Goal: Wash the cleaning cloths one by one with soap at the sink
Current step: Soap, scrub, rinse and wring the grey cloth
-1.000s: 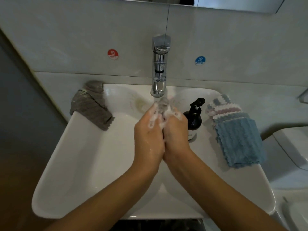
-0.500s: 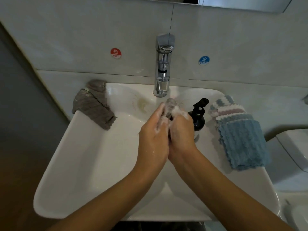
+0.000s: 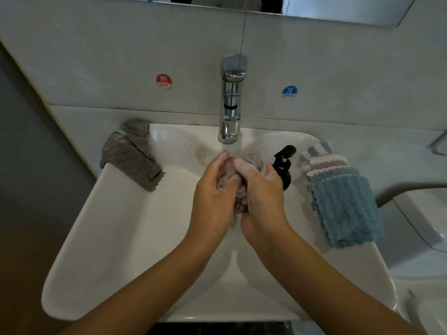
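Gripping a bunched, soapy grey cloth [image 3: 242,189] between both hands

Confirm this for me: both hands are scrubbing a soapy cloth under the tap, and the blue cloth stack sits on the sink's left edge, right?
Not quite: the head view shows the blue cloth stack on the sink's right edge. The rest holds.

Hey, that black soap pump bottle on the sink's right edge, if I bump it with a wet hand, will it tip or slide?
The soap pump bottle looks tall and narrow, so it probably tips easily. It stands on the smooth glossy sink rim, so it likely slides too.
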A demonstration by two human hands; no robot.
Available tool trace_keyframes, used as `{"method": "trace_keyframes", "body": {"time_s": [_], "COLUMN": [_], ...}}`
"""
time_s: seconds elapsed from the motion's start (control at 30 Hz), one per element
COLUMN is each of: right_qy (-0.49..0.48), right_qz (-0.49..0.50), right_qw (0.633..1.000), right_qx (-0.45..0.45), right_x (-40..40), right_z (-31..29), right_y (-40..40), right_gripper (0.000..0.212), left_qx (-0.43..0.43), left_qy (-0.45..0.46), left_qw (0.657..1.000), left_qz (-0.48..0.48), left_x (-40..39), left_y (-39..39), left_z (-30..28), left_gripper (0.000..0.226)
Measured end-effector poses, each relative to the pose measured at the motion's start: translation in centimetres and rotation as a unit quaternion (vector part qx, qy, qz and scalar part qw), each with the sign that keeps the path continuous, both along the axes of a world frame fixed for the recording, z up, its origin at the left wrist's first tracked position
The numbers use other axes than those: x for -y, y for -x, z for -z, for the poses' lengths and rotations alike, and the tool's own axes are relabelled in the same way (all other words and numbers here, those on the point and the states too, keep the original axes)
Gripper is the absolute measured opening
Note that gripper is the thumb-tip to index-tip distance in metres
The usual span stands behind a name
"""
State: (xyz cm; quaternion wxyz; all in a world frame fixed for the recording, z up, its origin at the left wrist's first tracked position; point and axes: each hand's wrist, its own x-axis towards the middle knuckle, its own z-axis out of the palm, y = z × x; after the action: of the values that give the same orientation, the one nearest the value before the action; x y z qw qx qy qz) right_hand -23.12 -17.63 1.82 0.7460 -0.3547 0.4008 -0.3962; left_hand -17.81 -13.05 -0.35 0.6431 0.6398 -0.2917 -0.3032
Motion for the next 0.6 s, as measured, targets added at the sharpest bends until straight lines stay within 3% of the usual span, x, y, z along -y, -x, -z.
{"method": "trace_keyframes", "body": {"time_s": [0.13, 0.27, 0.33, 0.47, 0.6], "right_qy": [0.002, -0.001, 0.013, 0.092, 0.148], "right_qz": [0.032, 0.028, 0.03, 0.033, 0.021], "right_qw": [0.999, 0.998, 0.998, 0.995, 0.988], "right_qx": [0.03, 0.061, 0.063, -0.026, -0.039], "right_x": [0.1, -0.2, -0.4, -0.4, -0.6], "right_z": [-0.4, -0.3, 0.0, 0.8, 1.4], "right_y": [-0.6, -1.0, -1.0, -0.7, -0.2], "right_gripper": [0.028, 0.032, 0.033, 0.028, 0.048], "left_qx": [-0.171, -0.232, -0.209, -0.102, -0.062], "left_qy": [-0.025, 0.024, 0.042, 0.074, 0.103], "left_qw": [0.984, 0.969, 0.972, 0.983, 0.986], "left_qz": [-0.042, -0.076, -0.102, -0.134, -0.113], "left_x": [-0.1, -0.4, -0.4, -0.1, 0.2], "left_y": [1.0, 2.1, 2.3, 1.2, -0.2], "left_z": [0.1, -0.4, -0.6, -1.1, -1.5], "left_gripper": [0.042, 0.034, 0.035, 0.033, 0.031]}}
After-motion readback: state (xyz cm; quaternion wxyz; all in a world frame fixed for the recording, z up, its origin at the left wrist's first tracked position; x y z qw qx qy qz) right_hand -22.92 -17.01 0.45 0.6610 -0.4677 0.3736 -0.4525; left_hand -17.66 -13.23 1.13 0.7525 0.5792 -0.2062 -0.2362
